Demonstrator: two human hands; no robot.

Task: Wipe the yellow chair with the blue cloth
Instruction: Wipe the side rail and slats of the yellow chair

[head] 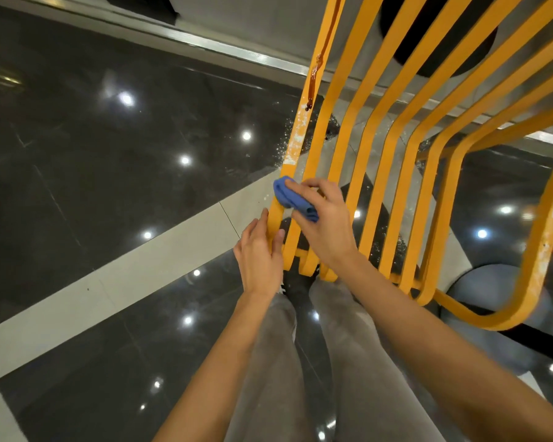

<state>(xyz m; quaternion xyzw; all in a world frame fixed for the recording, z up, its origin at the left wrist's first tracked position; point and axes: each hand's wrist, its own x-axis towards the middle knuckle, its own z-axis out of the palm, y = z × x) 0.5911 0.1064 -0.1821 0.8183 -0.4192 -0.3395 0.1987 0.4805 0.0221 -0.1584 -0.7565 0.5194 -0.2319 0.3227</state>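
The yellow chair (396, 148) is made of bent metal slats and fills the upper right of the head view. Its leftmost slat carries a dark red-brown streak (316, 68) and white powdery smears (296, 138) lower down. My right hand (323, 218) is shut on the folded blue cloth (289, 196) and presses it against the leftmost slats, just below the white smears. My left hand (259, 253) rests with fingers extended along the outer edge of the leftmost slat, near the slat ends.
The floor is glossy dark tile (109, 138) with a pale stripe (141, 266) and ceiling-light reflections. White specks lie on the floor beside the chair. My legs in grey trousers (300, 362) stand right before the slat ends. A round dark base (438, 36) lies beyond the chair.
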